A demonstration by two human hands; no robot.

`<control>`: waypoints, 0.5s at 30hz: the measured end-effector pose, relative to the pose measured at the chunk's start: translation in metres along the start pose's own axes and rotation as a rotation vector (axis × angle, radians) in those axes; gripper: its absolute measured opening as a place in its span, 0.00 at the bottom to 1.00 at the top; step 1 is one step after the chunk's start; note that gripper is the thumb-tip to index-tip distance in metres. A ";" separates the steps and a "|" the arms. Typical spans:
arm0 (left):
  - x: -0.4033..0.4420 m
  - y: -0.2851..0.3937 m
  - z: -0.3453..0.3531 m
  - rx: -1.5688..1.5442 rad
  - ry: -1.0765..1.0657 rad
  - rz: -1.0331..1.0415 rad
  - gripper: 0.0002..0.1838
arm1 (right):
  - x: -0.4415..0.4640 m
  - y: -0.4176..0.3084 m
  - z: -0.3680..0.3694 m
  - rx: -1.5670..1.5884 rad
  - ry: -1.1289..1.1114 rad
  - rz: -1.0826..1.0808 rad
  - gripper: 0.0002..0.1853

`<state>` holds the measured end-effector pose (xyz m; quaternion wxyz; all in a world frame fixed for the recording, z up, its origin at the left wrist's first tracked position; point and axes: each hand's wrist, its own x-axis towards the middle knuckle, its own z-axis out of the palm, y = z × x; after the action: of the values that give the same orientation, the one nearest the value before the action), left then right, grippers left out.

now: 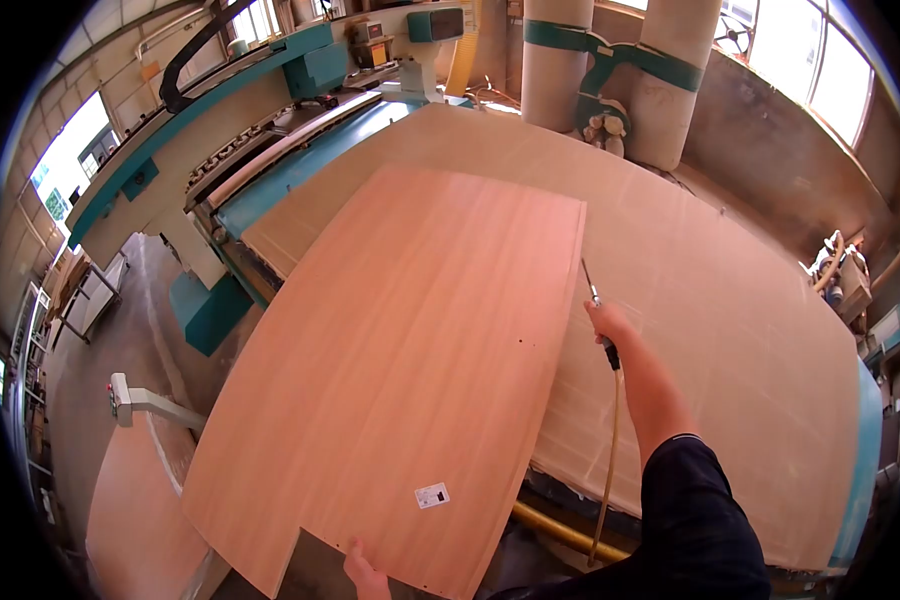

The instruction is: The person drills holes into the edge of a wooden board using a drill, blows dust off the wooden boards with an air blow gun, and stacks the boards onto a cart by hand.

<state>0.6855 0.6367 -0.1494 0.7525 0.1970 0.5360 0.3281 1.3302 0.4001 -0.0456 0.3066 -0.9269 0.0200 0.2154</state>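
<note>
A large wood-grain panel (400,340) lies over the tan machine bed (730,300), its near end reaching out past the bed toward me. It has a cut-out notch at the near end, a few small holes and a white label (432,496). My left hand (366,573) grips the panel's near edge beside the notch, with some fingers hidden. Off the panel's right edge, my right hand (608,322) is closed around an air blow gun (610,350). The gun's thin nozzle points away from me along that edge, and a yellowish hose (610,450) hangs from its handle.
A teal and beige machine gantry (315,75) stands at the far left. Behind the bed are thick dust-collector columns (555,70). A small control box on an arm (122,400) and another panel (140,500) are at lower left. A yellow pipe (560,527) runs below the bed's near edge.
</note>
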 end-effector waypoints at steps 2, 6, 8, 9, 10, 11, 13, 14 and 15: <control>0.007 0.001 -0.009 -0.017 0.015 -0.014 0.24 | 0.022 -0.005 -0.011 0.083 0.038 0.013 0.32; 0.040 -0.005 -0.081 1.221 -0.218 1.046 0.27 | 0.061 0.058 -0.054 0.229 0.127 0.113 0.33; 0.029 0.003 -0.070 0.828 -0.062 0.567 0.30 | 0.065 0.123 -0.096 0.310 0.213 0.215 0.33; 0.031 0.010 -0.068 0.811 -0.029 0.565 0.29 | 0.053 0.159 -0.113 0.359 0.271 0.286 0.33; 0.036 0.019 -0.071 0.795 0.006 0.561 0.29 | 0.039 0.196 -0.126 0.396 0.381 0.344 0.32; 0.042 0.026 -0.080 0.810 0.017 0.621 0.27 | 0.064 0.279 -0.139 0.474 0.379 0.425 0.30; 0.050 0.044 -0.085 0.820 0.002 0.696 0.22 | 0.021 0.311 -0.158 0.546 0.629 0.527 0.27; 0.042 0.065 -0.050 0.489 0.291 0.277 0.22 | 0.015 0.312 -0.166 0.554 0.607 0.525 0.27; 0.050 0.072 -0.063 0.636 0.212 0.374 0.26 | 0.010 0.309 -0.164 0.565 0.586 0.525 0.26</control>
<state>0.6167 0.7192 -0.1582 0.5214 0.4797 0.6408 0.2957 1.3509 0.0559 -0.1049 0.4631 -0.7928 0.3963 0.0017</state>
